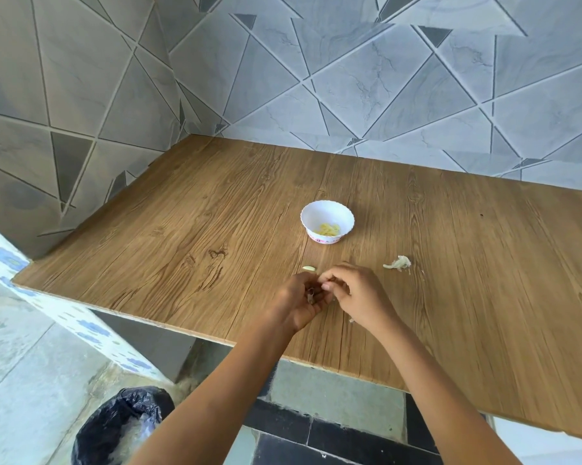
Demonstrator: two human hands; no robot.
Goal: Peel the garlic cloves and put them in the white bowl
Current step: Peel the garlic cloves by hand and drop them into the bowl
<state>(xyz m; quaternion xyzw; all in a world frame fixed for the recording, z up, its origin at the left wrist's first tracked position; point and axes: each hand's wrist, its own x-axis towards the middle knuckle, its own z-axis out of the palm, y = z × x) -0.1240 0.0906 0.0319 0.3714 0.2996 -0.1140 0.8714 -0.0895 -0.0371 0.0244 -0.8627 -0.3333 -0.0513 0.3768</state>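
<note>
Head view showed both hands meeting low over the desk, and the fingers hid most of what they worked on: only a sliver of brownish papery skin showed, so the garlic clove itself was hard to make out. The left hand had its fingers curled round that clove. The right hand had its fingertips pinched at the clove's upper end, touching the left fingers. Another pale clove lay on the desk just beyond the left hand. A tangle of garlic skins lay to the right, apart from the hands. Farther back stood the white bowl with several yellowish peeled cloves at its bottom. A bin lined with a black bag was cut off at the lower edge.
</note>
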